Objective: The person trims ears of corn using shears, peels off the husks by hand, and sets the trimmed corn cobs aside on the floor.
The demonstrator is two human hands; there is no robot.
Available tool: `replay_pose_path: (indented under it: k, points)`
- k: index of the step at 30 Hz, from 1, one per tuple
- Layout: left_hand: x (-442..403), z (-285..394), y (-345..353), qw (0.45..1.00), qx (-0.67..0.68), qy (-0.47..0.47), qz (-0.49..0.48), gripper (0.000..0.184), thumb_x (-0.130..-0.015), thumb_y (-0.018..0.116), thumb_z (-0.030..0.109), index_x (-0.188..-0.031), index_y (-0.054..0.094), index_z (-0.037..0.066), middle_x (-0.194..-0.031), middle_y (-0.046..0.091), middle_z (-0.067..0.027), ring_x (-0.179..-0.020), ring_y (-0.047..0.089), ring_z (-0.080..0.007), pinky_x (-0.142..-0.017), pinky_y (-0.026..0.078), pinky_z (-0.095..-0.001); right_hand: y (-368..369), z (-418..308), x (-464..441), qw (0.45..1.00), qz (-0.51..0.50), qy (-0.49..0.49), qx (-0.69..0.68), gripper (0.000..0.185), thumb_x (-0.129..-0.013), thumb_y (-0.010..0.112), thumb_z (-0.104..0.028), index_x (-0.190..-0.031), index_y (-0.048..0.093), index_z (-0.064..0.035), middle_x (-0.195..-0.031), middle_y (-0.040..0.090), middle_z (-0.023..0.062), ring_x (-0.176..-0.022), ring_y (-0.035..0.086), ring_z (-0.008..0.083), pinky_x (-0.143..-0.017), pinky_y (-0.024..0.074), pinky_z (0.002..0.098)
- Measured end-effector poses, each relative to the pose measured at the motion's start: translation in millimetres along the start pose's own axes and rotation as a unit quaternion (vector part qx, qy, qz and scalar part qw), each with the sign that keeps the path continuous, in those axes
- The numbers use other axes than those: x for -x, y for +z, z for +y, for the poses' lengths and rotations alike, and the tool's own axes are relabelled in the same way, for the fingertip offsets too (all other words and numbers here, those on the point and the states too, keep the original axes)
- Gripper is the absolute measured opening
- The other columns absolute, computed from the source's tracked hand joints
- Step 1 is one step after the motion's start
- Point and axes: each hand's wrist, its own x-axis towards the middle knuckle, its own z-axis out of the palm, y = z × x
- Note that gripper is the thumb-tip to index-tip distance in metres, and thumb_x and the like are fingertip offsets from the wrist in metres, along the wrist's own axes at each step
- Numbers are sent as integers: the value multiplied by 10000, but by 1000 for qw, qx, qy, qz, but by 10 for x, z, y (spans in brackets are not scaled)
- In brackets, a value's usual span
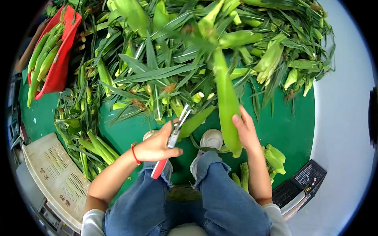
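Observation:
My left hand (157, 144), a red band on its wrist, is closed round pruning shears (174, 135) with a red handle. Their metal blades point up and away from me, spread slightly apart. A loose green husk leaf (197, 122) lies just beyond the shears; whether my fingers touch it I cannot tell. In my right hand (247, 129) is an ear of corn (227, 102) in its green husk, upright in front of my knees. My fingers grip its right side near the lower end. Its upper end is blurred against the leaves behind.
A big heap of corn ears and leaves (169, 67) covers the far side of the green floor (291, 126). At far left stands a red basket (65, 59) holding ears. A cream crate (59, 173) is at left, a black crate (293, 188) at right. Husks (274, 159) lie by my right forearm.

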Motion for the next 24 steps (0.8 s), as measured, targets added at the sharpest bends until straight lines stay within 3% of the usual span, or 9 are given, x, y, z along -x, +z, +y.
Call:
replay_pose_path:
  k: [5,7,14,16,17,18,20,21,24]
  points:
    - [-179,14,-115,995,-83,47,7,873,-692,670,212,-1360,212,-115,-1236,399,-293,-1193,423,-378,-1022,341,-366,68,-275,146,960,-71,55,265,494,-799,662,-450,-1081,545,-62,-925,657,169,-883,625,383,-743,489,420]
    - [-229,-6,-135,993,-98,72,9,875,-689,658,214,-1348,209,-144,-1256,385,-298,-1216,401,-380,-1036,326,-361,115,-327,167,936,-81,43,339,483,-785,678,-396,-1099,541,-55,-910,655,172,-862,628,377,-742,489,407]
    - [-188,77,-72,984,-165,19,59,678,-667,634,127,-1274,369,-15,-770,581,-194,-740,610,-352,-682,477,-402,58,-416,107,903,-111,8,415,523,-772,666,-473,-1115,551,-94,-911,659,188,-851,621,406,-724,500,446]
    - [-179,-19,-56,978,-171,40,110,530,-667,623,117,-1155,459,-11,-641,559,-175,-607,598,-361,-586,468,-421,-2,-370,65,919,-158,35,361,539,-775,668,-459,-1131,546,-73,-944,655,183,-854,636,377,-738,500,433]
    - [-190,-51,-120,977,-173,-7,127,335,-665,637,140,-910,468,-14,-634,564,-234,-643,593,-424,-614,481,-476,-38,-323,48,924,-182,47,333,547,-777,669,-452,-1139,543,-62,-960,653,181,-855,644,362,-745,500,427]
    - [-194,-59,-187,972,-176,-32,155,313,-666,633,136,-869,453,-20,-634,564,-237,-638,594,-424,-601,476,-484,-88,-180,42,946,-190,44,260,561,-783,667,-440,-1161,532,-48,-990,645,171,-882,640,326,-769,494,406]
    - [-183,-396,-238,954,-235,12,186,320,-667,630,135,-877,454,-29,-600,551,-230,-598,583,-425,-579,475,-481,-163,154,99,974,-197,42,106,590,-795,664,-415,-1204,510,-19,-1049,631,152,-935,632,255,-818,484,363]
    - [-156,-378,-247,965,-214,-48,142,436,-664,631,143,-1024,471,-44,-706,573,-241,-693,598,-411,-648,484,-467,-153,158,132,976,-196,93,-3,606,-803,657,-428,-1208,493,-8,-1035,619,142,-905,631,248,-797,494,363]
    - [-166,-294,-83,940,-305,13,154,599,-662,632,141,-1209,447,-13,-918,568,-237,-878,584,-381,-788,464,-447,-43,144,116,928,-202,179,-257,671,-814,632,-489,-1223,451,10,-1001,593,127,-849,626,232,-767,517,361]
